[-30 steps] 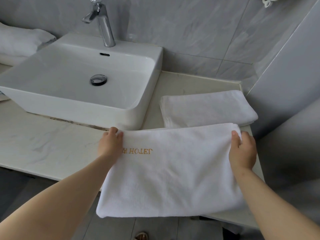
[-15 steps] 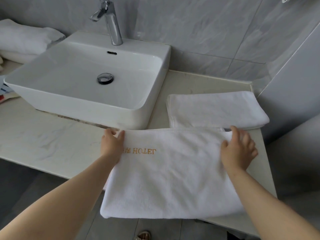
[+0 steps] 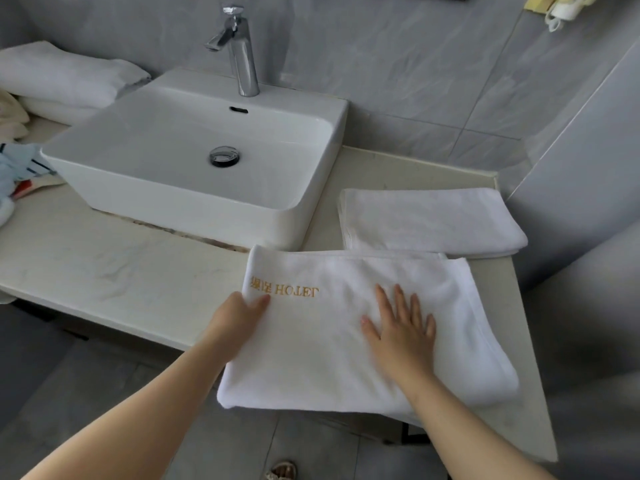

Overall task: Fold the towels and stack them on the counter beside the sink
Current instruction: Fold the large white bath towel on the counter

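Note:
A white towel with gold lettering [image 3: 332, 358] lies folded on the marble counter [image 3: 114, 271], its near part hanging over the front edge. My left hand [image 3: 239, 315] grips its left edge beside the lettering. My right hand [image 3: 403, 329] lies flat on the towel's middle with fingers spread. Behind it, against the wall corner, a second folded white towel [image 3: 429, 220] rests on the counter to the right of the white sink [image 3: 197, 157].
A chrome tap [image 3: 239, 50] stands at the back of the sink. Left of the sink are stacked white towels [image 3: 59, 77] and a blue and red cloth [image 3: 17, 171]. A grey wall panel [image 3: 588, 174] closes off the right side.
My right hand let go of the towel's far right corner and slid left onto its middle, now flat. My left hand moved down the left edge. The view shifted right and down.

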`<state>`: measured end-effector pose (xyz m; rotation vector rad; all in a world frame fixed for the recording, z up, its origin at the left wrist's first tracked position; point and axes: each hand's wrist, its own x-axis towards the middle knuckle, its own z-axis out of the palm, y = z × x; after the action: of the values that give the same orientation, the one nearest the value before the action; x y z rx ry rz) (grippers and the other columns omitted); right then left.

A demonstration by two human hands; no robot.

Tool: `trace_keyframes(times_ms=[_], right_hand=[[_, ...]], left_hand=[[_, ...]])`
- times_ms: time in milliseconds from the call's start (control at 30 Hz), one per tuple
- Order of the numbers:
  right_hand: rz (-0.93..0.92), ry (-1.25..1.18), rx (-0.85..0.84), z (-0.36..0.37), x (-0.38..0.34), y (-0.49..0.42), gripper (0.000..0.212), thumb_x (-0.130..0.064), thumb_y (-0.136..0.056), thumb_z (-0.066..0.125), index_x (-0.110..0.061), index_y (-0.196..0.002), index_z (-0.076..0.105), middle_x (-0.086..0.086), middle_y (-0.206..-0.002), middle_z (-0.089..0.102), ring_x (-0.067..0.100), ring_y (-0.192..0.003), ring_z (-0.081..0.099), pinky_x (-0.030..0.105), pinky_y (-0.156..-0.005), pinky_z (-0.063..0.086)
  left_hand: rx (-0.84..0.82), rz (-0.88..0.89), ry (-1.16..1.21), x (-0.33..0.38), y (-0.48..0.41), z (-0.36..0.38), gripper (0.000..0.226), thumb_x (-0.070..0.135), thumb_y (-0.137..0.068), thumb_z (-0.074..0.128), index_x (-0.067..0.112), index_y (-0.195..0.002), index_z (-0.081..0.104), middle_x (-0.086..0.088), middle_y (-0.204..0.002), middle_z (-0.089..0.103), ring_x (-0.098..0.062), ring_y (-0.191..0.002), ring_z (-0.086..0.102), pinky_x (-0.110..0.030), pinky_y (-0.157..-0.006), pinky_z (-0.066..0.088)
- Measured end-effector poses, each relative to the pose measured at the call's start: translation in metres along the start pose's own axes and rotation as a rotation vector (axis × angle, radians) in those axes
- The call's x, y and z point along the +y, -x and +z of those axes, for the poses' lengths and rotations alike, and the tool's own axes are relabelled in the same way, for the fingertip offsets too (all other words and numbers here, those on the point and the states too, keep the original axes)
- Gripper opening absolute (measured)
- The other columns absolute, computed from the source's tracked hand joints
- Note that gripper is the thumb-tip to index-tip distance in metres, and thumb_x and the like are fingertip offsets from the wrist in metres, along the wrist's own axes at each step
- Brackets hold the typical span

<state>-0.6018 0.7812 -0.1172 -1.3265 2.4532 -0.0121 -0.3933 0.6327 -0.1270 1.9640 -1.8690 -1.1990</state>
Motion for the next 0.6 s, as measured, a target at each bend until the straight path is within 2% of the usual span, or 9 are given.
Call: trace_keyframes(times_ms=[67, 100, 233, 333, 433, 533, 600], right_hand=[[-0.039, 0.032, 0.012, 0.009, 0.0, 0.017, 0.083, -0.071, -0.07, -0.012, -0.041, -0.147, -0.011, -0.006, -0.158, -0.018, 0.02, -0.145, -0.015, 0.045, -0.115, -0.008], [-0.03, 0.04, 0.017, 0.013, 0.004, 0.023, 0.083, -0.072, -0.07, -0.012, -0.042, -0.147, -0.01, -0.007, -0.157, -0.018, 0.019, -0.145, -0.016, 0.045, -0.115, -0.009], [0.054, 0.025, 0.021, 0.01, 0.018, 0.029, 0.065, -0.066, -0.091, 0.012, -0.042, -0.147, -0.011, -0.007, -0.157, -0.02, 0.018, -0.145, -0.018, 0.045, -0.116, -0.009], [0.089, 0.042, 0.043, 0.008, 0.03, 0.032, 0.065, -0.064, -0.092, 0.012, -0.039, -0.147, -0.014, -0.005, -0.157, -0.019, 0.019, -0.145, -0.017, 0.043, -0.117, -0.007], [0.159, 0.046, 0.052, 0.005, 0.044, 0.039, 0.067, -0.063, -0.093, 0.011, -0.035, -0.148, -0.014, -0.002, -0.158, -0.018, 0.02, -0.146, -0.014, 0.04, -0.118, -0.006], [0.22, 0.053, 0.056, 0.003, 0.053, 0.044, 0.067, -0.063, -0.093, 0.01, -0.033, -0.149, -0.013, -0.001, -0.158, -0.016, 0.021, -0.146, -0.012, 0.04, -0.119, -0.004], [0.238, 0.056, 0.049, 0.004, 0.053, 0.047, 0.067, -0.062, -0.093, 0.01, -0.032, -0.149, -0.013, 0.0, -0.158, -0.016, 0.021, -0.146, -0.012, 0.041, -0.118, -0.004]], left_hand=[[0.014, 0.023, 0.006, 0.004, 0.001, 0.0, 0.039, 0.048, -0.092, 0.049, 0.01, -0.1, 0.052, -0.006, -0.088, 0.059, -0.025, -0.078, 0.054, -0.032, -0.064, 0.039], [0.01, 0.035, 0.02, 0.006, 0.001, 0.0, 0.038, 0.047, -0.092, 0.05, 0.01, -0.1, 0.052, -0.005, -0.087, 0.059, -0.024, -0.077, 0.054, -0.031, -0.063, 0.038], [-0.054, 0.056, 0.177, 0.006, 0.002, -0.003, 0.04, 0.046, -0.092, 0.052, 0.008, -0.104, 0.055, -0.009, -0.095, 0.063, -0.026, -0.084, 0.06, -0.036, -0.073, 0.048], [-0.075, 0.041, 0.16, 0.003, 0.007, -0.001, 0.037, 0.044, -0.093, 0.05, 0.008, -0.102, 0.053, -0.01, -0.095, 0.061, -0.026, -0.085, 0.059, -0.04, -0.077, 0.05], [-0.037, 0.027, 0.103, 0.007, 0.013, 0.0, 0.038, 0.045, -0.094, 0.047, 0.007, -0.102, 0.05, -0.011, -0.095, 0.058, -0.027, -0.083, 0.055, -0.037, -0.074, 0.046], [-0.067, 0.019, 0.14, 0.009, 0.015, 0.0, 0.04, 0.046, -0.094, 0.047, 0.008, -0.105, 0.049, -0.009, -0.094, 0.057, -0.025, -0.082, 0.055, -0.036, -0.072, 0.045], [-0.117, 0.027, 0.188, 0.006, 0.011, -0.003, 0.049, 0.051, -0.088, 0.051, 0.007, -0.108, 0.052, -0.01, -0.098, 0.062, -0.027, -0.086, 0.06, -0.041, -0.079, 0.05]])
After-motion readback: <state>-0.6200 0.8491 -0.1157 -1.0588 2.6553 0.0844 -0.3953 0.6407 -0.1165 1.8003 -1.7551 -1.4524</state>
